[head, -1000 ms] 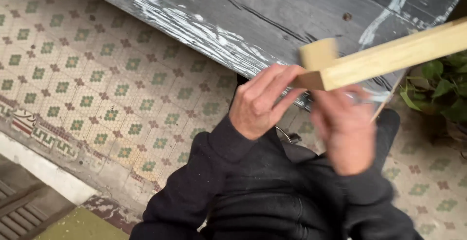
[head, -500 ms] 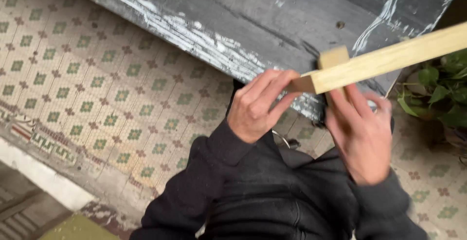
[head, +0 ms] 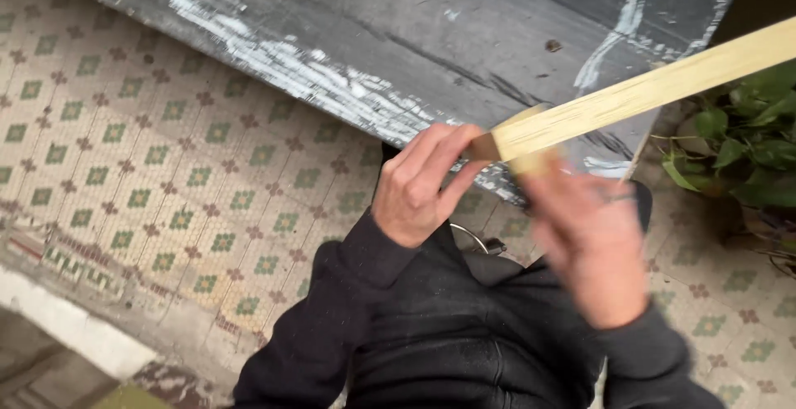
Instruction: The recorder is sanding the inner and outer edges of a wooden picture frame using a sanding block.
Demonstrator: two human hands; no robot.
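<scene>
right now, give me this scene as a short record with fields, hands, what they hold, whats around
left hand: fingers pinched on the near end of the wooden strip
right hand: motion-blurred, just below the strip's end; contact cannot be told
small wood block: at the strip's end, partly hidden
surface: dark worn board with white paint smears
floor: patterned tiles
right edge: green plant
clothing: dark sleeves

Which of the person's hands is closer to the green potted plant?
Right. The right hand, blurred, is under the wooden strip, just left of the plant. The left hand grips the strip's end, farther from it.
</scene>
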